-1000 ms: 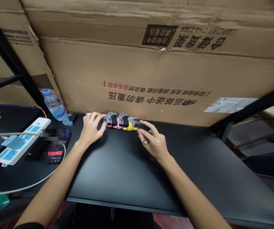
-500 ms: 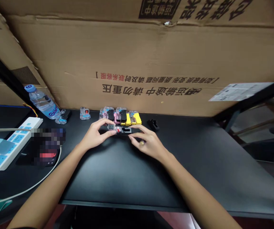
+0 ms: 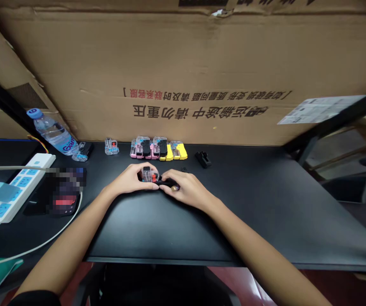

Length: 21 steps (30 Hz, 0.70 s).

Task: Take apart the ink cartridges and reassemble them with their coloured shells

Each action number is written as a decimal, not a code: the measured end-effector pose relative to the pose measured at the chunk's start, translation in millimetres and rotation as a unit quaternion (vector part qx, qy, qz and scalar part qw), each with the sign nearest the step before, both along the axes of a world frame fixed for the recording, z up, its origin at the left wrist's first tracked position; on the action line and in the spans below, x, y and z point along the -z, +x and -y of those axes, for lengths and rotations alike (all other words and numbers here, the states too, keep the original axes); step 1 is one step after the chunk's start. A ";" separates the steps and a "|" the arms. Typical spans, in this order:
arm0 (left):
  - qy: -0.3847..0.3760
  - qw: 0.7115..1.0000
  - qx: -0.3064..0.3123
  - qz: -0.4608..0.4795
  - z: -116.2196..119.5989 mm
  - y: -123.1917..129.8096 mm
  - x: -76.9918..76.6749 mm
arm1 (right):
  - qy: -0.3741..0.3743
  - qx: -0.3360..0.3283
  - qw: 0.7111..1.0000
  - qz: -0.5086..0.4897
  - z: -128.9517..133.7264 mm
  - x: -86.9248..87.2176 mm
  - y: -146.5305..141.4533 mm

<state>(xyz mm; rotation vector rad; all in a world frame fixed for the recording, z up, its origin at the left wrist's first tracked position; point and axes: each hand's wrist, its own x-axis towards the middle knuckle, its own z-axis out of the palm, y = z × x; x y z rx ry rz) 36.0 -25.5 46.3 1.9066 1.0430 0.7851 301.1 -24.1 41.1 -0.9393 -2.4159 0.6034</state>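
Black part: I grip it in my right hand's fingers;
Clear piece: my left hand's fingers pinch it;
Tabletop: coloured cases line its far edge, beyond both.

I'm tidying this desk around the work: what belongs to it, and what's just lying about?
Belongs:
- clear plastic piece with red part, left hand
- black plastic piece, right hand
- likely the row of pink, yellow and black casings

Lying about:
- blue-capped clear bottle
- white power strip with blue sockets
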 end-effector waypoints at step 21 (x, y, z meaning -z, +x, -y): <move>0.006 0.999 0.039 0.021 5.4 14.6 9.8 | -0.399 0.183 0.800 -0.409 4.2 -1.9 -22.0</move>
